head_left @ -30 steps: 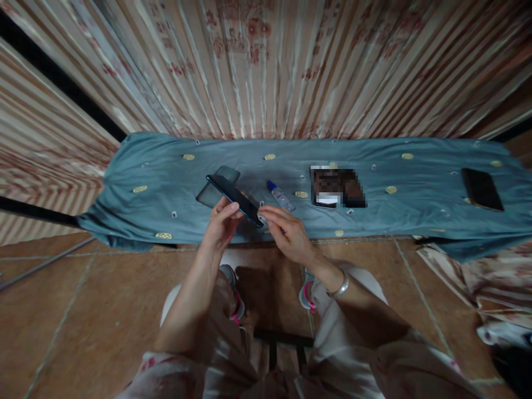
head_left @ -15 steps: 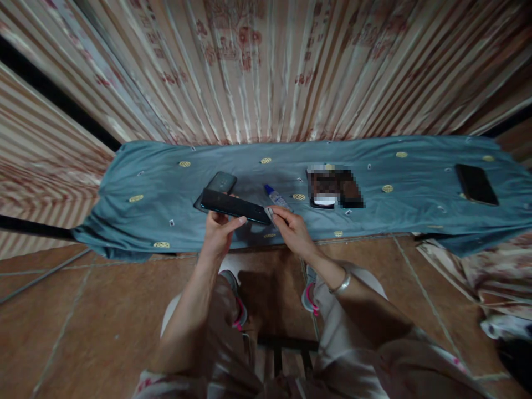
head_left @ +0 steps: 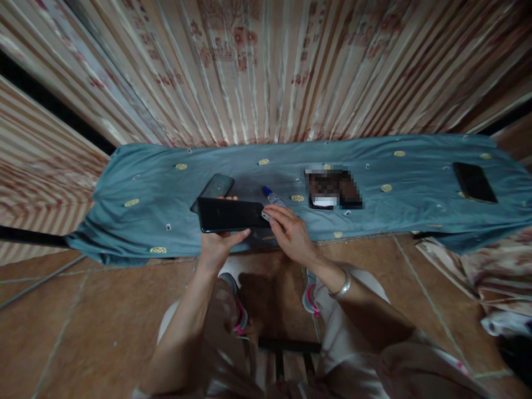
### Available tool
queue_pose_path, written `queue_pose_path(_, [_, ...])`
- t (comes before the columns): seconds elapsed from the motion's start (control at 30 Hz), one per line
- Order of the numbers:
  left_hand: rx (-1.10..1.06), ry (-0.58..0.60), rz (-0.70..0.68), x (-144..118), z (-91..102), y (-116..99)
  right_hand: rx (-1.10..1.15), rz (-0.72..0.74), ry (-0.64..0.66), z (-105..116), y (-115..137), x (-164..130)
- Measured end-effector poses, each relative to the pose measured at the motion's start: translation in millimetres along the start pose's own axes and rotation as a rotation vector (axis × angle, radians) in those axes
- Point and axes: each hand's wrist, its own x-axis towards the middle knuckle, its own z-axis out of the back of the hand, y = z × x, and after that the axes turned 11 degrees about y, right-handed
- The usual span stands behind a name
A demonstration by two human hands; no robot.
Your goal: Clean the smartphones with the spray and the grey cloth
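Note:
A black smartphone (head_left: 228,215) lies across my left hand (head_left: 216,249), whose fingers and thumb grip its long edges. It is held above the cloth with one broad dark face toward me. My right hand (head_left: 291,230) pinches a small pale grey piece (head_left: 265,214) against the phone's right end; its kind is too small to make out. Behind the held phone, another dark phone (head_left: 216,187) rests on the cloth, partly covered from view. Just beyond my right fingers lies a clear bottle with a blue cap (head_left: 272,195), its lower end hidden.
A blue-green patterned cloth (head_left: 374,219) covers the long low surface. To the right lie a pixelated dark item (head_left: 328,185) and, farther off, a black phone (head_left: 474,183). A pleated curtain (head_left: 266,72) hangs behind. Below are my shoes and the tiled floor (head_left: 124,321).
My left hand has turned the phone so that its broad face shows more and its left end sits lower. My right fingers have shifted slightly left with the pale piece.

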Motion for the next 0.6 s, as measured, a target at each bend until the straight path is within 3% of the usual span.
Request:
queue_pose_path(0.3, [0.042, 0.059, -0.023, -3, -4.5, -5, 0.222, -0.109, -0.086, 3, -10, 6])
queue_pose_path(0.6, [0.037, 0.079, -0.027, -1, -12.6, -11, 0.019, -0.001, -0.043, 4, -4, 4])
